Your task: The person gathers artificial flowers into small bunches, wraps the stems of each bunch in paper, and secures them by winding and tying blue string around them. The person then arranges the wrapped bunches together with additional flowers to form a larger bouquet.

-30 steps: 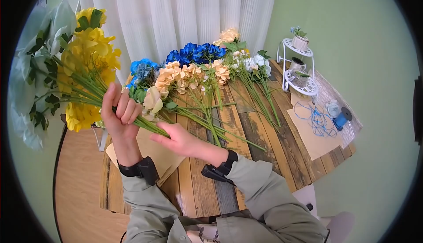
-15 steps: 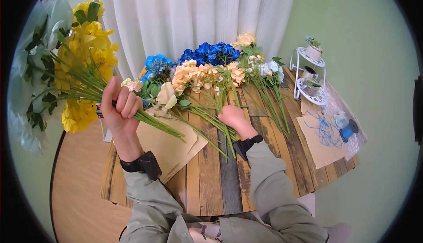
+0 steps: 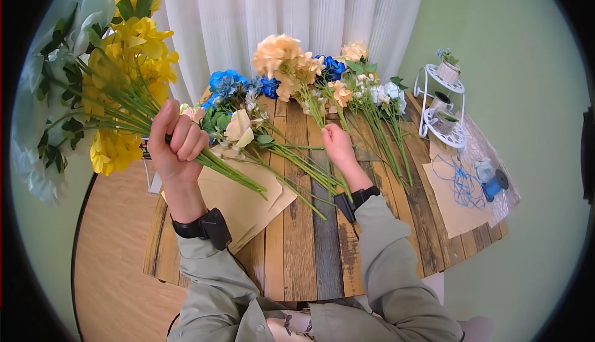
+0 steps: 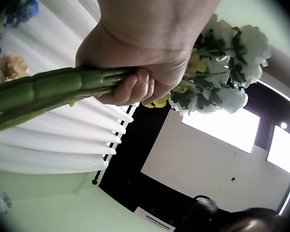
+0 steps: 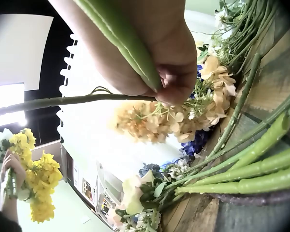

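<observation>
My left hand (image 3: pixel 178 142) grips a bunch of green stems (image 3: pixel 232 176), held up on the left. Yellow flowers (image 3: pixel 146 44) and pale bluish-white flowers (image 3: pixel 43 131) fan out beyond that fist. In the left wrist view, fingers wrap round the thick stems (image 4: pixel 58 86). Over the middle of the table, my right hand (image 3: pixel 339 149) pinches stems of peach hydrangeas (image 3: pixel 277 56), whose heads rise in front of the curtain. The right wrist view shows a thick green stem (image 5: pixel 123 41) and a thinner dark stem (image 5: pixel 63 101) meeting at the pinching fingers.
On the wooden table (image 3: pixel 297 267) lie blue flowers (image 3: pixel 227 84), a cream rose (image 3: pixel 238 128) and white flowers (image 3: pixel 387 94). Brown paper (image 3: pixel 248 218) sits at the left. To the right are a white two-tier stand (image 3: pixel 443 131), blue ribbon (image 3: pixel 462 184) and a blue spool (image 3: pixel 494 185).
My right hand has left the left-hand bunch, reached to the stems on the table, and lifted the peach hydrangeas. The left hand keeps hold of its bunch throughout.
</observation>
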{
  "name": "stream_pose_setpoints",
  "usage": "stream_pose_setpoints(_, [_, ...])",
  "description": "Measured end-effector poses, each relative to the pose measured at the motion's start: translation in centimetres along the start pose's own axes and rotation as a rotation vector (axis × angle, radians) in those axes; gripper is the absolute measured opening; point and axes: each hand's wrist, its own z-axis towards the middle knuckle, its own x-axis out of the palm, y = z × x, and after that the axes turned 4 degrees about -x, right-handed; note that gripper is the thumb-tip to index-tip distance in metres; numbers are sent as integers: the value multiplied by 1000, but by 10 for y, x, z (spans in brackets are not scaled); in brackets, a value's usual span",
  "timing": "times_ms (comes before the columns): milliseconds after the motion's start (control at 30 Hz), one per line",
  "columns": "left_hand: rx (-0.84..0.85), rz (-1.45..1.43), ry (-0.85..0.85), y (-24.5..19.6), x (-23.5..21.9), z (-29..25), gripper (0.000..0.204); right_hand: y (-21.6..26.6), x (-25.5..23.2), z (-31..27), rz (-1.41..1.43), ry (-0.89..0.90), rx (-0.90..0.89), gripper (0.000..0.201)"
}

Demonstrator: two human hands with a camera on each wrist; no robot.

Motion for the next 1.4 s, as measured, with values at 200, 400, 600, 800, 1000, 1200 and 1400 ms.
stream_pose_setpoints(200, [0,89,-21,2,-1,-1,36,12,-6,-5,-322,448,228,30])
stream_pose_setpoints(400, [-6,159,-48,6,-1,-1,38,95,-43,-12,-576,466,77,38])
stream_pose_setpoints(600, [12,244,-44,23,-2,6,46,171,-69,-35,229,342,-123,30])
stream_pose_setpoints(800, [-26,280,-282,59,38,28,38,150,-48,-25,555,175,-306,33])
stream_pose_setpoints(1000, [31,428,-238,133,49,68,19,112,-47,-7,361,562,132,48])
stream_pose_setpoints(1200, [323,1684,-137,174,-46,113,19,67,-61,-6,-66,192,-296,66])
stream_pose_setpoints(1400, [400,1727,-224,88,-100,65,16,88,-99,-13,23,18,-552,40])
